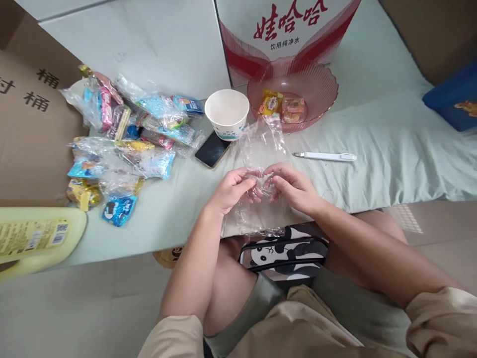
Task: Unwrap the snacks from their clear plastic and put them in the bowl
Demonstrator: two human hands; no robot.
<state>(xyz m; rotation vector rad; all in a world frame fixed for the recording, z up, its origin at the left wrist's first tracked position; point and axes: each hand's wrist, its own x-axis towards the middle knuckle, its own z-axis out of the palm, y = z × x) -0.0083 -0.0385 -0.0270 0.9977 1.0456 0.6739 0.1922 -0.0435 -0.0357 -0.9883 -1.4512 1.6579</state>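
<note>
A clear plastic bag (257,144) lies across the near edge of the cloth-covered surface, in front of me. My left hand (238,185) pinches its film from the left, thumb against fingers. From the right, my right hand (288,185) grips the same bag, fingertips almost meeting those of the left. Through the film, the lower fingers of both hands show. Just beyond the bag stand a white paper cup (227,114) and a pink ribbed bowl (320,94) holding a yellow packet (271,102) and a wrapped round snack (293,109).
Several wrapped snacks (122,154) are heaped at the left. A phone (212,150) lies partly behind the cup. To the right rests a white utility knife (325,156). Cardboard boxes (33,124) and a red-and-white carton (283,30) border the surface; a yellow container (40,233) stands near left.
</note>
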